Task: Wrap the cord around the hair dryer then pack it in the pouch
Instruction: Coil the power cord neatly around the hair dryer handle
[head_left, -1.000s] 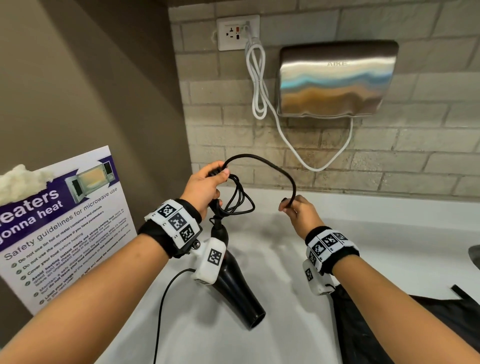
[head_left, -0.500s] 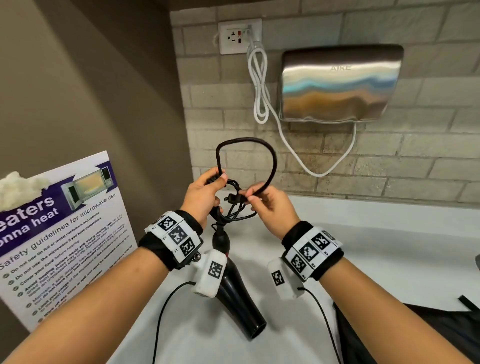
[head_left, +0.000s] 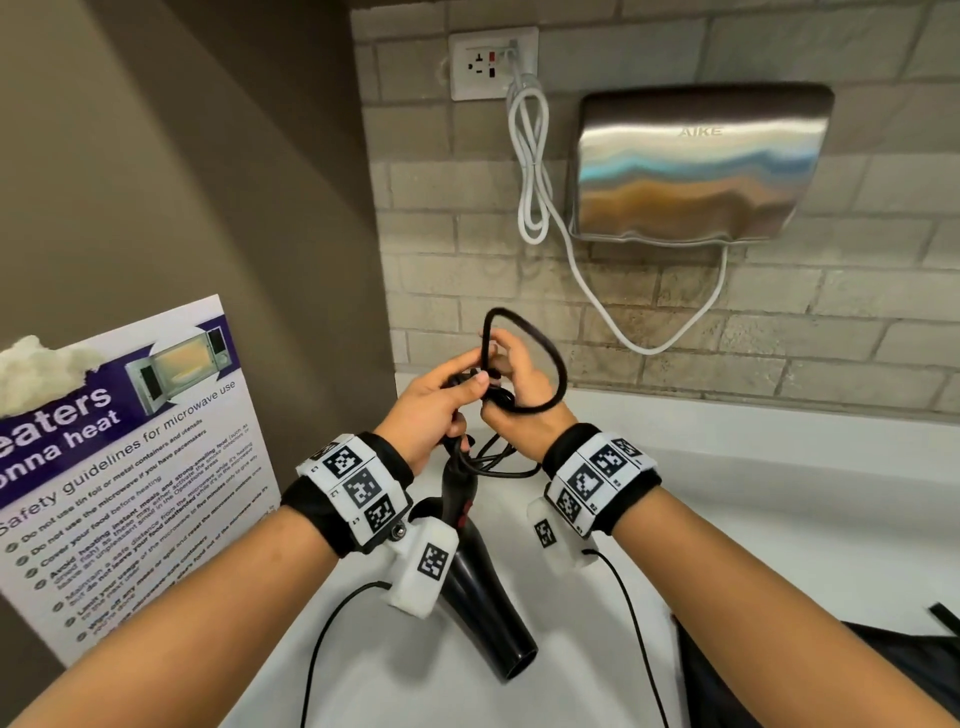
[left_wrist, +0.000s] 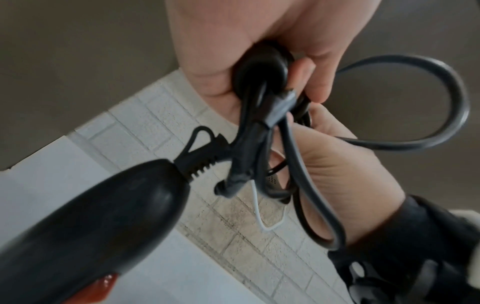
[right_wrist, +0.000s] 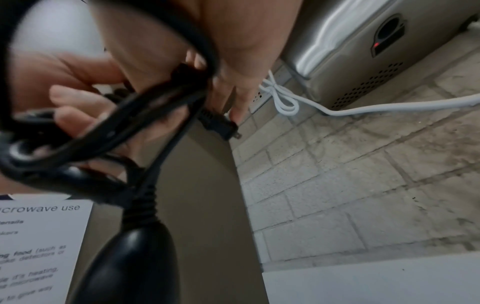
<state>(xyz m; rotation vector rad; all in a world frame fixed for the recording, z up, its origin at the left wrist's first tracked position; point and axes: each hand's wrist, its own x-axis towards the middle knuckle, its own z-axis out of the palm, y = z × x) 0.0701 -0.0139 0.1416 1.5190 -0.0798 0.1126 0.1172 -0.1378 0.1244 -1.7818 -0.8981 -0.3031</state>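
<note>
The black hair dryer (head_left: 483, 587) hangs nozzle down over the white counter (head_left: 753, 519), held up by its cord. My left hand (head_left: 467, 387) grips the gathered coils of the black cord (head_left: 496, 457) just above the handle (left_wrist: 91, 216). My right hand (head_left: 498, 364) is right against the left one and pinches the cord, whose last loop (head_left: 553, 358) arcs over and around it. The plug (right_wrist: 221, 125) sticks out beside my right fingers. The black pouch (head_left: 779, 675) lies at the lower right, partly hidden by my right forearm.
A steel hand dryer (head_left: 696, 166) hangs on the brick wall, its white cord (head_left: 530, 171) running to the outlet (head_left: 491, 62). A microwave safety poster (head_left: 130, 457) leans at the left against the brown side wall. Thin sensor cables (head_left: 322, 649) trail from my wrists.
My right hand swung in from the right to meet the left hand, carrying the cord's free end; the wide arc has tightened into a small loop. The dryer hangs in the same place.
</note>
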